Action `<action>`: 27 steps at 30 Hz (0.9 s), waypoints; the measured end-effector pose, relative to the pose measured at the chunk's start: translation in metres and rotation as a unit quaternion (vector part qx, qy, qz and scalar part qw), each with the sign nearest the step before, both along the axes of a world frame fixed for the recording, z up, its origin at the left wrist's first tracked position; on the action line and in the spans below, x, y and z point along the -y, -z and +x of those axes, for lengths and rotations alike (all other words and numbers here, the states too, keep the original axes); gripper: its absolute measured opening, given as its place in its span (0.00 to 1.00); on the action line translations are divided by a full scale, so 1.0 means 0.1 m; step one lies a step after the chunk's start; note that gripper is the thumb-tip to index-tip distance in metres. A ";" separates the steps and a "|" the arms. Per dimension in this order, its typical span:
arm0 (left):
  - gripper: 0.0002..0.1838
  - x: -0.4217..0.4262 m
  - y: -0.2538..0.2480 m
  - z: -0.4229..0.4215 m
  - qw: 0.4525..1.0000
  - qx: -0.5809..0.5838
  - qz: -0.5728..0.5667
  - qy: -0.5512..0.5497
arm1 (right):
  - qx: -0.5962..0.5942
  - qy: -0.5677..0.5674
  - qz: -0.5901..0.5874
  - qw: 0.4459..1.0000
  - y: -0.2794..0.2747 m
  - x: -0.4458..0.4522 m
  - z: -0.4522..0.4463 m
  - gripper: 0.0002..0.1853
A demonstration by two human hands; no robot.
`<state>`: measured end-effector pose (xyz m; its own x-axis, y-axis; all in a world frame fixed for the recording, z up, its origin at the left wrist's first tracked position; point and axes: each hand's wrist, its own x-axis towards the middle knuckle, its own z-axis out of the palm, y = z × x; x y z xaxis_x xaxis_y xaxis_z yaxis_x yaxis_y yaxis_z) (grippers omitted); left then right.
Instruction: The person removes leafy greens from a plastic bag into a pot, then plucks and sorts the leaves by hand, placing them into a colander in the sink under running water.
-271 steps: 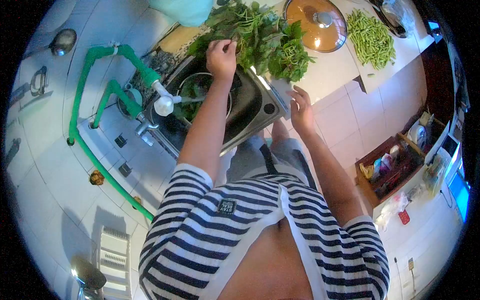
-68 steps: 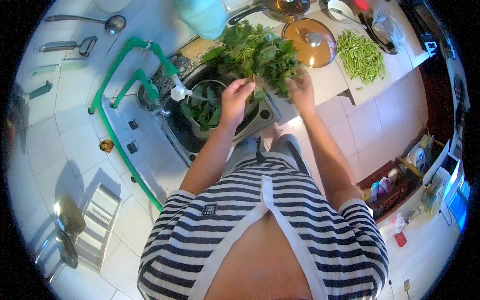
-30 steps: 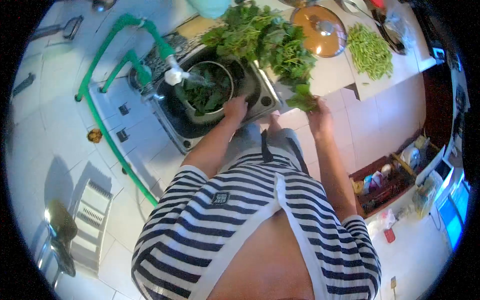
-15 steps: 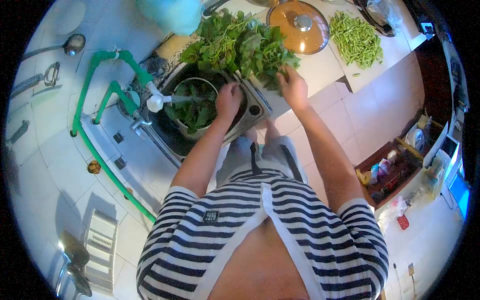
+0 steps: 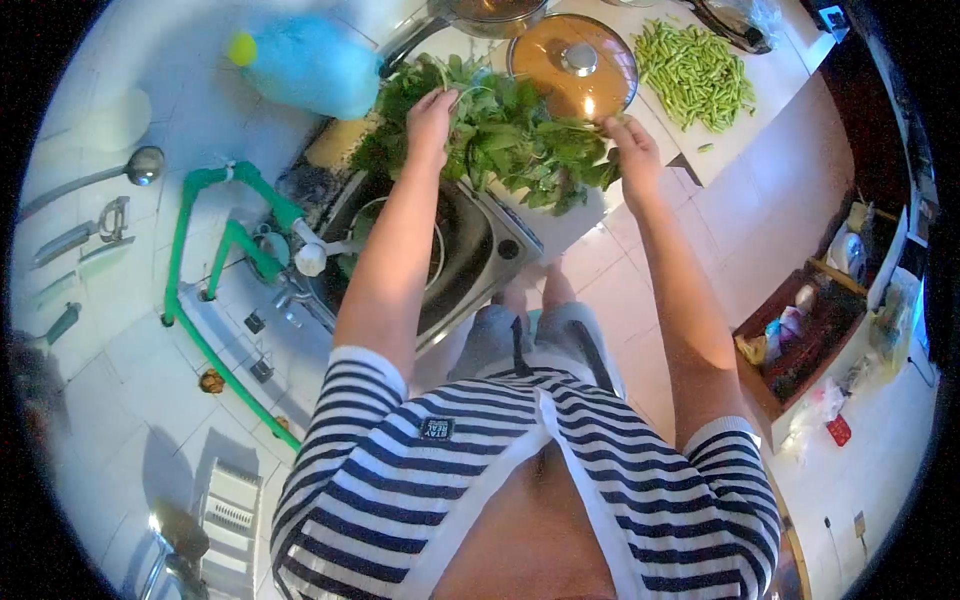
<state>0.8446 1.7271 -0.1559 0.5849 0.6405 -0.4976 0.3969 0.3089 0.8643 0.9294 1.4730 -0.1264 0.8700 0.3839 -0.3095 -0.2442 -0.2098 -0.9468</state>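
A pile of leafy greens (image 5: 520, 135) lies on the counter along the back edge of the sink (image 5: 480, 225). At the pile's left part, my left hand (image 5: 430, 125) is closed on a thin stem of the greens. My right hand (image 5: 633, 150) is closed at the right end of the pile, its fingertips pinching a stem. In the sink stands a round bowl (image 5: 440, 250), largely hidden behind my left forearm. Beside it, a white tap (image 5: 311, 259) on green pipes runs water.
Behind the greens lie a glass lid (image 5: 560, 60) and a pan (image 5: 495, 12). Cut green pods (image 5: 692, 78) are heaped at the right. A blue bottle (image 5: 315, 68) stands at the back left. An open drawer (image 5: 800, 340) is at the right.
My left hand has moved from the bowl in the sink up to the greens. My right hand has shifted to the right end of the pile. The view has shifted slightly.
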 end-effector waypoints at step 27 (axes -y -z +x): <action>0.19 0.67 -1.12 -0.48 0.960 0.189 -0.204 -0.024 | 0.348 -0.116 -0.047 0.929 -0.69 -0.60 -0.96 0.14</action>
<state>0.7968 1.6603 -0.0444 0.7481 0.4674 -0.4710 0.0564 0.6625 0.7470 0.8333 1.5333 -0.0570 0.7685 0.5865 0.2560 0.4833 -0.2698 -0.8329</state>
